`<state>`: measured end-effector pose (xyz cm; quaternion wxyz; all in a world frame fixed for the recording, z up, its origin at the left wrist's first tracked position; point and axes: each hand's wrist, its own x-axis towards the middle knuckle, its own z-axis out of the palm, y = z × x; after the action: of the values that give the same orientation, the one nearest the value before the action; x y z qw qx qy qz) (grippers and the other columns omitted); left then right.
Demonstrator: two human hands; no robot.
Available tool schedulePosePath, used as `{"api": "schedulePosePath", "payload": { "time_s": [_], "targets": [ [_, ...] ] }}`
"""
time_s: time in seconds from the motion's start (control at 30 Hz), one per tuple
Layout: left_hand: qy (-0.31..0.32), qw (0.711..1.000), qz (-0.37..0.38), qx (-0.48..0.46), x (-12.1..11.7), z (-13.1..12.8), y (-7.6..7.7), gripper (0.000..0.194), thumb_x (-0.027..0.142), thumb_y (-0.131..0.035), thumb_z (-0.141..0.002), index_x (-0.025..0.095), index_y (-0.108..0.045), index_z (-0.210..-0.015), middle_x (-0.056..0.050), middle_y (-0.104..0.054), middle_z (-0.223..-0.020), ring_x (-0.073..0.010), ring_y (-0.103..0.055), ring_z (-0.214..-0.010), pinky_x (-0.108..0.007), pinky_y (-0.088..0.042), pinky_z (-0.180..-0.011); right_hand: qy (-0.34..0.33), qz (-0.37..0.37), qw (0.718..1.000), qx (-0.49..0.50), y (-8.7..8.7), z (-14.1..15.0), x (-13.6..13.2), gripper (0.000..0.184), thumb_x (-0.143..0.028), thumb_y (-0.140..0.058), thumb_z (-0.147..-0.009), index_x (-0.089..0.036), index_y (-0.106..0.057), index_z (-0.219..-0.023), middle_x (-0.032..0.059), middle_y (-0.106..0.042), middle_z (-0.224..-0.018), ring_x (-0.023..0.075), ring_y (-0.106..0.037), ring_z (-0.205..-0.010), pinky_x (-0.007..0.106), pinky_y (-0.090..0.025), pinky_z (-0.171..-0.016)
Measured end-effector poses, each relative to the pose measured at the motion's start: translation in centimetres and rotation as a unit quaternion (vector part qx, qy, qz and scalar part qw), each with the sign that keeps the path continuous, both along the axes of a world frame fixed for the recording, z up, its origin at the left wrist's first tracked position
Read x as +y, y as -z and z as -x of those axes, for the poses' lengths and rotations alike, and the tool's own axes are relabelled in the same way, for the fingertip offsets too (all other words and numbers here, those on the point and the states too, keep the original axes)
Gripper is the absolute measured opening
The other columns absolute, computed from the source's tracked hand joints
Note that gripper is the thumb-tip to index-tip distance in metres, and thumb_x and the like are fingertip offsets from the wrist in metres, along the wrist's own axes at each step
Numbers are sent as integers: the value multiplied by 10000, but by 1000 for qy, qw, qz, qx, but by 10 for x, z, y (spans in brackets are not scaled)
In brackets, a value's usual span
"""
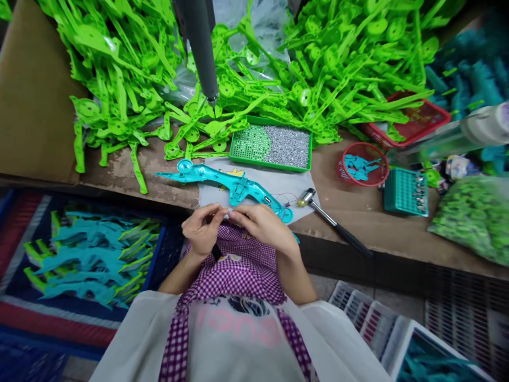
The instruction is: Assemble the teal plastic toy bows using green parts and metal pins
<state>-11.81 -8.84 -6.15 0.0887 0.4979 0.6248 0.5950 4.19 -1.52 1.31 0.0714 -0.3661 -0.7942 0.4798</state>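
Note:
Close together at the table's front edge, both my hands pinch at a small pale piece, mostly hidden by the fingers. My left hand [204, 227] has thumb and forefinger pressed together on one side of it. From the other side, my right hand [260, 225] closes its fingertips on the same spot. Just beyond them lies a turquoise plastic toy bow half [238, 185], hollow side up, on a white sheet [306, 212]. Thin red wires [288, 197] show near its right end. A small hammer [338, 225] with a black handle rests to the right.
Green plastic parts [119, 79] are heaped across the back. A grey powered driver [202, 53] hangs above. Screws fill half a green tray [272, 148]. A red basket [363, 164] holds turquoise pieces, beside a teal box [405, 192]. Assembled parts [87, 254] lie in a blue crate at lower left.

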Motion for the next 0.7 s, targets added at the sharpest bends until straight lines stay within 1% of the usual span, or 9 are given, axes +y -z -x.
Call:
{"api": "schedulePosePath", "payload": {
  "time_s": [0.07,0.2,0.3,0.37,0.43,0.5,0.6,0.67,0.7],
  "targets": [
    [-54,998,-32,14,1,2,5,249,427,-778,-861,184,-741,-903,-11,-775,-776,-144,-749,-652,-247,-605,-622,-20,-11,999,36,-5,10,13,358,-394,-448,-1052,-187,-735,-995,77,-737,-989,190,-669,-945,328,-471,-872],
    [-117,981,-102,112,2,18,14,257,439,-757,-880,186,-719,-855,-26,-765,-744,-160,-733,-640,-280,-580,-622,-13,60,988,141,3,37,20,438,-433,-450,-1037,-216,-579,-1395,97,-634,-1400,209,-586,-1271,375,-445,-1092],
    [-76,969,-107,211,-6,32,16,152,337,-789,-859,193,-743,-842,-39,-771,-719,-161,-716,-599,-268,-547,-587,7,192,963,190,22,45,9,541,-460,-408,-1042,-221,-412,-1527,80,-716,-1236,176,-673,-1058,345,-549,-931],
    [-18,974,-90,209,-14,34,15,99,292,-816,-826,210,-760,-831,-30,-766,-684,-151,-690,-544,-258,-524,-553,19,237,954,184,34,40,-1,502,-463,-409,-1042,-195,-473,-1462,42,-748,-966,155,-676,-823,304,-558,-759],
    [30,992,-28,123,-22,29,10,122,312,-830,-805,219,-763,-845,-21,-761,-668,-150,-680,-530,-254,-516,-537,31,203,966,156,38,28,-10,393,-470,-458,-1029,-184,-618,-1245,20,-719,-850,144,-647,-749,280,-517,-701],
    [61,994,84,-41,-27,22,3,222,392,-828,-799,210,-746,-895,-26,-768,-693,-163,-706,-574,-256,-535,-559,43,125,984,119,34,13,-19,320,-464,-509,-1013,-186,-668,-1005,17,-701,-825,143,-633,-756,271,-475,-698],
    [135,917,231,-296,-21,15,-9,431,525,-853,-725,182,-687,-926,-40,-760,-678,-181,-718,-588,-251,-535,-548,44,44,994,95,26,-6,-27,289,-426,-525,-1014,-195,-659,-904,4,-675,-767,134,-597,-695,262,-428,-661],
    [194,868,267,-371,-5,18,-13,534,572,-877,-662,171,-667,-946,-50,-753,-669,-166,-688,-550,-225,-493,-497,61,-5,991,116,27,-14,-24,284,-418,-518,-1014,-204,-661,-896,9,-674,-766,136,-586,-684,265,-429,-659],
    [210,861,272,-375,5,22,-13,570,582,-882,-644,167,-668,-970,-59,-760,-700,-156,-677,-552,-215,-476,-481,93,-42,987,123,32,-17,-20,291,-425,-511,-1014,-209,-663,-893,20,-681,-786,144,-590,-703,274,-439,-676]
  ]
}}
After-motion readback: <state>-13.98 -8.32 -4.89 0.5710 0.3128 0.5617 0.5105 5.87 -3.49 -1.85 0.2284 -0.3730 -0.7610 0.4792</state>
